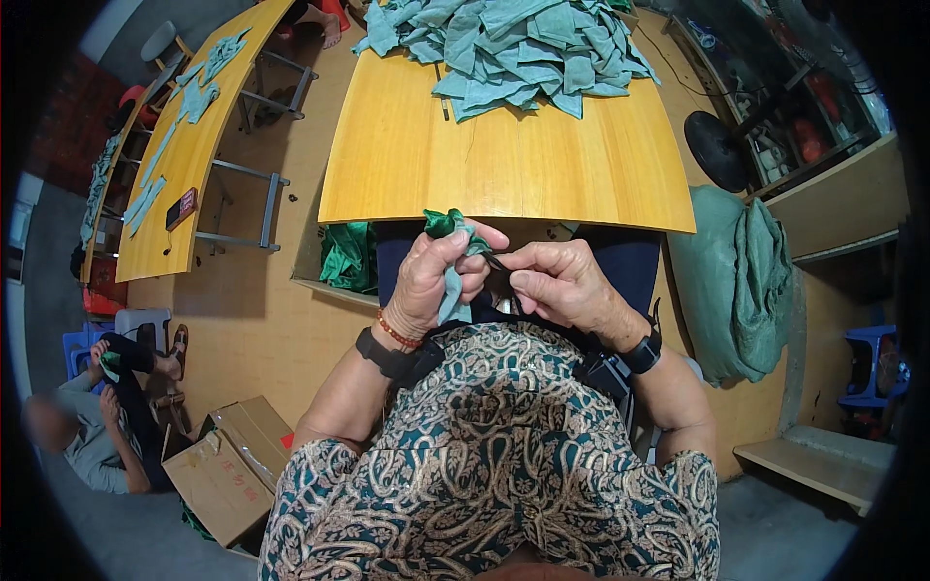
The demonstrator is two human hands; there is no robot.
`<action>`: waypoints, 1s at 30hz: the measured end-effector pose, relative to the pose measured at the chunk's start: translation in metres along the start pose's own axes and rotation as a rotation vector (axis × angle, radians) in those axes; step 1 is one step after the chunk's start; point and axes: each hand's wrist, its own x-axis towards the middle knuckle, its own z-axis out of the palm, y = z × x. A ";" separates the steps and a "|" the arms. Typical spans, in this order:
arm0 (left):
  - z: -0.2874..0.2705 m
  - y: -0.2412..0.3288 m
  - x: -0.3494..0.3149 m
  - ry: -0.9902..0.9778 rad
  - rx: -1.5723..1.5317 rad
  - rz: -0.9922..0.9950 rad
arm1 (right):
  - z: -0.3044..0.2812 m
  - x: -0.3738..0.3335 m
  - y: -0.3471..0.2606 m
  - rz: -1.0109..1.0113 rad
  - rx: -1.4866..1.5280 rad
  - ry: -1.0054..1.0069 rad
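Over my lap, just off the table's near edge, my left hand (438, 276) is closed round a small green fabric piece (452, 294). Shiny darker green cloth sticks up above its thumb, and a pale green strip hangs below the fingers. Close on its right, my right hand (559, 279) pinches a thin dark tool (497, 261) whose tip meets the fabric. The kind of tool is too small to make out. A large heap of pale green cloth pieces (523, 53) lies at the far side of the yellow wooden table (504, 165).
A dark pen (445, 105) lies beside the heap. Below the table's left side is a box of shiny green cloth (349, 257). A bulky green sack (733, 286) stands at right. A cardboard box (221, 473) and a seated person (111, 426) holding green cloth are at lower left.
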 end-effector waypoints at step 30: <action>-0.013 0.000 0.004 0.152 -0.153 0.299 | 0.000 -0.016 -0.010 -0.025 -0.167 0.053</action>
